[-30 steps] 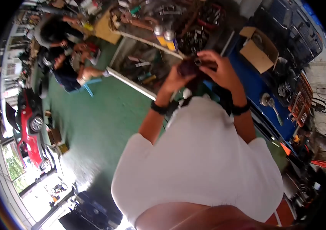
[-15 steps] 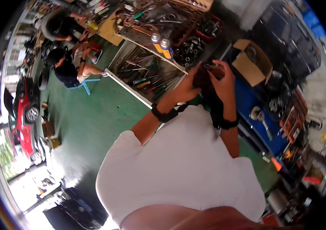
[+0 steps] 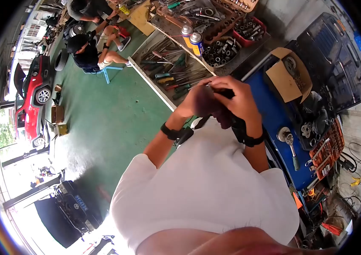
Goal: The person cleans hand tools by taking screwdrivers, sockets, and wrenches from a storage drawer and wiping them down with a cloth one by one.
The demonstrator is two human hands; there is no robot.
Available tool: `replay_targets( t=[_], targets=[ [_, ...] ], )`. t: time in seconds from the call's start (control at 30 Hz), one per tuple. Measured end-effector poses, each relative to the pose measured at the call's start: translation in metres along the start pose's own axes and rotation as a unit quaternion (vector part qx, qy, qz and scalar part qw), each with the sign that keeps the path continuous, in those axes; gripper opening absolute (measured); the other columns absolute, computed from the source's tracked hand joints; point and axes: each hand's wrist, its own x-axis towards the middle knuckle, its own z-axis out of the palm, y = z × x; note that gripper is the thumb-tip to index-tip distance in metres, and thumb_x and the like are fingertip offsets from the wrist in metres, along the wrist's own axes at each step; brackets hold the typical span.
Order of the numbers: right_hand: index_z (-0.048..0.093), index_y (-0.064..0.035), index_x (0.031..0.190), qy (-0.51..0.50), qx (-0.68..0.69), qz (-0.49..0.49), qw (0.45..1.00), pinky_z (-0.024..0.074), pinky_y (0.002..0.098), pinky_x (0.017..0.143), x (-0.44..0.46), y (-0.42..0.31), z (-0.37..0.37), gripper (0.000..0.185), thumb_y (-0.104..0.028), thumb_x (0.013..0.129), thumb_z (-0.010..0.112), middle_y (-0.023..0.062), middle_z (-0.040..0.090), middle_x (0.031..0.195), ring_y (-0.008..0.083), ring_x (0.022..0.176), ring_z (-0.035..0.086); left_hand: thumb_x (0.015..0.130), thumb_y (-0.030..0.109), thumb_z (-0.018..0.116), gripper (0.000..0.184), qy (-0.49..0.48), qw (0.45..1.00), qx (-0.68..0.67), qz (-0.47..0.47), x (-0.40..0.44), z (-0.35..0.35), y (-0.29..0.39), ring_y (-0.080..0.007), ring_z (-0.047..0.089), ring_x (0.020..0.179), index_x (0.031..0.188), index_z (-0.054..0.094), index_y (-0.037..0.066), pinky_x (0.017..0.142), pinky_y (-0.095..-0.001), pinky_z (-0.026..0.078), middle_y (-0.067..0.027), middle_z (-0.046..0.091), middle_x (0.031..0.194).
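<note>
A dark maroon cloth (image 3: 208, 102) is bunched between my two hands, in front of my chest. My left hand (image 3: 189, 101) is wrapped round its left side. My right hand (image 3: 240, 98) grips the cloth from the right, its fingers meeting the left hand's at the top. A small metallic piece shows at the fingertips, too small to name. Just beyond the hands lies an open drawer (image 3: 135, 63) of screwdrivers. Two spray cans (image 3: 196, 44) stand on the bench edge beside a tray of sockets (image 3: 220, 52).
A blue surface (image 3: 269, 100) at the right bears a cardboard box (image 3: 285, 83), a ratchet (image 3: 290, 142) and an orange socket set (image 3: 329, 146). Two people (image 3: 87, 53) are at the upper left, one seated on a blue stool (image 3: 107, 73). A red car (image 3: 31, 100) stands far left.
My hands have drawn closer together around the cloth, and more of it hangs below them. The view has shifted, bringing the bench and drawer further into sight.
</note>
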Motion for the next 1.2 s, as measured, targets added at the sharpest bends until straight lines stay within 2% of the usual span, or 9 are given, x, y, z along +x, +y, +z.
replay_targets(
  t=[0.2,0.27,0.33,0.47,0.53,0.67,0.8,0.87,1.2],
  targets=[
    [0.053,-0.0004,0.127,-0.048,-0.113,-0.013,0.992,0.0507,0.039,0.094,-0.031,0.006,-0.006,0.042,0.004,0.086,0.066,0.0155,0.068,0.116,0.0342,0.108,0.065,0.083,0.01,0.073,0.052,0.084,0.99,0.109,-0.024,-0.022,0.032,-0.029,-0.0197,0.066,0.1,0.128,0.053,-0.006,0.086,-0.0321,0.055,-0.0125,0.065,0.111],
    [0.048,-0.0013,0.134,-0.088,-0.173,-0.036,0.98,0.0457,0.0416,0.1,-0.041,-0.006,-0.012,0.051,0.006,0.085,0.061,0.0163,0.064,0.124,0.0361,0.114,0.059,0.083,0.01,0.072,0.049,0.243,0.97,0.017,-0.006,-0.022,0.039,-0.048,-0.0191,0.067,0.093,0.126,0.053,-0.004,0.079,-0.0324,0.057,-0.0118,0.066,0.105],
    [0.048,-0.0008,0.134,-0.109,-0.187,-0.004,0.976,0.0443,0.043,0.102,-0.053,-0.011,-0.017,0.053,0.008,0.082,0.058,0.0178,0.06,0.129,0.0382,0.117,0.057,0.084,0.012,0.071,0.049,0.211,0.976,0.044,0.035,-0.016,0.04,-0.052,-0.0183,0.067,0.09,0.127,0.053,-0.001,0.076,-0.0315,0.057,-0.011,0.066,0.102],
    [0.046,0.0011,0.137,-0.078,-0.123,-0.008,0.989,0.042,0.046,0.106,-0.086,-0.012,-0.028,0.056,0.01,0.082,0.053,0.0211,0.053,0.137,0.0415,0.12,0.054,0.075,0.011,0.077,0.06,0.166,0.972,0.156,-0.064,-0.011,0.074,-0.031,-0.0239,0.062,0.106,0.129,0.055,0.001,0.093,-0.0366,0.051,-0.0114,0.061,0.118],
    [0.045,0.0011,0.138,-0.009,-0.151,-0.049,0.987,0.0427,0.0432,0.106,-0.097,-0.015,-0.035,0.055,0.009,0.084,0.052,0.0198,0.052,0.138,0.0376,0.121,0.056,0.069,0.009,0.08,0.063,0.087,0.914,0.376,0.129,0.001,0.072,-0.045,-0.03,0.06,0.111,0.127,0.058,0.001,0.096,-0.0404,0.049,-0.0146,0.059,0.122],
    [0.046,0.0009,0.138,0.069,0.04,0.047,0.996,0.0443,0.0401,0.105,-0.113,-0.014,-0.054,0.05,0.006,0.088,0.053,0.018,0.051,0.138,0.0323,0.12,0.058,0.07,-0.001,0.079,0.061,0.065,0.897,0.425,0.101,0.01,0.102,-0.043,-0.0336,0.055,0.118,0.128,0.058,0.002,0.102,-0.0393,0.044,-0.0159,0.055,0.128],
    [0.054,-0.0012,0.133,0.096,0.042,0.067,0.992,0.048,0.0367,0.099,-0.118,-0.016,-0.07,0.041,-0.002,0.093,0.061,0.0158,0.055,0.133,0.0287,0.113,0.061,0.07,-0.006,0.076,0.072,0.056,0.859,0.495,0.117,0.01,0.113,-0.053,-0.0324,0.059,0.113,0.138,0.057,0.005,0.095,-0.0364,0.05,-0.0152,0.055,0.127],
    [0.065,-0.002,0.122,0.055,-0.104,0.018,0.993,0.051,0.0358,0.093,-0.119,-0.02,-0.078,0.032,-0.005,0.091,0.067,0.0138,0.062,0.123,0.0287,0.107,0.064,0.069,-0.009,0.075,0.076,0.056,0.847,0.518,0.104,0.011,0.112,-0.053,-0.0301,0.063,0.105,0.141,0.056,0.008,0.087,-0.0356,0.053,-0.0142,0.057,0.124],
    [0.072,-0.0019,0.113,0.031,-0.061,0.033,0.997,0.053,0.0356,0.085,-0.127,-0.006,-0.086,0.028,-0.007,0.086,0.075,0.0128,0.068,0.109,0.0289,0.099,0.067,0.067,-0.005,0.075,0.058,0.014,0.845,0.527,0.091,-0.001,0.104,-0.056,-0.0332,0.066,0.092,0.124,0.067,0.005,0.081,-0.0388,0.054,-0.0138,0.066,0.103]
  ],
)
